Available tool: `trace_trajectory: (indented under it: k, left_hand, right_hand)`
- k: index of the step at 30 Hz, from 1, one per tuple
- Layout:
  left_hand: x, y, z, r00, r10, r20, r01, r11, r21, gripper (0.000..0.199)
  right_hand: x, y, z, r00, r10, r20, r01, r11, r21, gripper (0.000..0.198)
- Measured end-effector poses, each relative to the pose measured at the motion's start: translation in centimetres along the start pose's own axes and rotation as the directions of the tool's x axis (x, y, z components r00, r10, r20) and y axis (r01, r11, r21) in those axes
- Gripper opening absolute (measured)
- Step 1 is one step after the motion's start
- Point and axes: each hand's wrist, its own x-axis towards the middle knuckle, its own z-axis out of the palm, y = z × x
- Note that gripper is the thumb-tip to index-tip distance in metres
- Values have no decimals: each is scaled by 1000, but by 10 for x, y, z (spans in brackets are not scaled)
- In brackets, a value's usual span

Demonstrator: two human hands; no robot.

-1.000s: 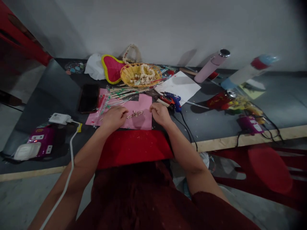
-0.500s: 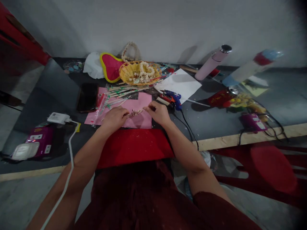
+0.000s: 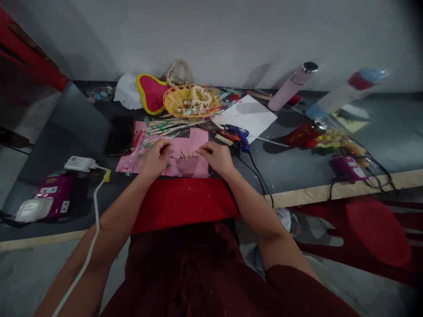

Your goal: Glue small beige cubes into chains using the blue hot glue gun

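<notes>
We note one strand of small pale pieces (image 3: 185, 155) between the two hands, over the pink sheet (image 3: 199, 137). Its long axis runs roughly left to right across the body, the right end set slightly farther from us than the left. The right hand (image 3: 216, 155) is the nearer: thumb and forefinger appear to pinch the strand's right end. The left hand (image 3: 157, 157) is curled, thumb and finger close to each other, just beside the left end; we cannot tell whether a thread sits between those tips. Relative to the hands, the strand lies rightward of the left fingertips and leftward of the right ones, nearly level with both. Whether it rests on the sheet or hangs a little above, we cannot determine. Nearby: glue gun (image 3: 243, 137) beyond and right of the right hand; yellow basket (image 3: 169, 103) farther back.
</notes>
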Motion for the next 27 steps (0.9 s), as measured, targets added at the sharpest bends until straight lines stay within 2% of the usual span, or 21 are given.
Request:
trace_trajectory:
  k: [2, 4, 6, 9, 13, 17, 20, 23, 27]
  left_hand:
    - [-1, 4, 2, 995, -103, 17, 103, 947, -305, 12]
    - [-2, 10, 4, 974, -205, 100, 225, 796, -561, 14]
    - [-3, 17, 5, 949, -253, 186, 309, 648, -696, 17]
    - [-4, 25, 4, 924, -288, 252, 373, 533, -760, 21]
    - [-4, 24, 3, 915, -304, 266, 389, 492, -778, 25]
    - [-4, 20, 4, 924, -274, 268, 376, 514, -771, 27]
    - [-4, 18, 5, 920, -271, 283, 387, 520, -762, 29]
    - [-3, 17, 4, 919, -269, 289, 390, 506, -769, 29]
    - [-1, 15, 4, 927, -268, 262, 367, 499, -785, 27]
  right_hand:
    - [0, -2, 0, 1000, -10, -6, 10, 999, -37, 26]
    - [0, -1, 1, 999, -32, 4, 32, 999, -11, 28]
    - [1, 1, 1, 999, -46, 6, 45, 998, 44, 24]
    - [1, 3, -1, 999, -22, -23, 24, 997, 73, 17]
    - [1, 2, -8, 999, 29, -28, -29, 1000, -8, 15]
    - [-1, -3, -9, 999, 47, -4, -48, 994, -99, 14]
    - [-2, -7, -13, 998, 35, -45, -41, 989, -140, 27]
    - [-2, -5, -30, 989, 52, -138, -76, 981, -177, 45]
    - [3, 22, -70, 953, 163, -255, -220, 952, -215, 31]
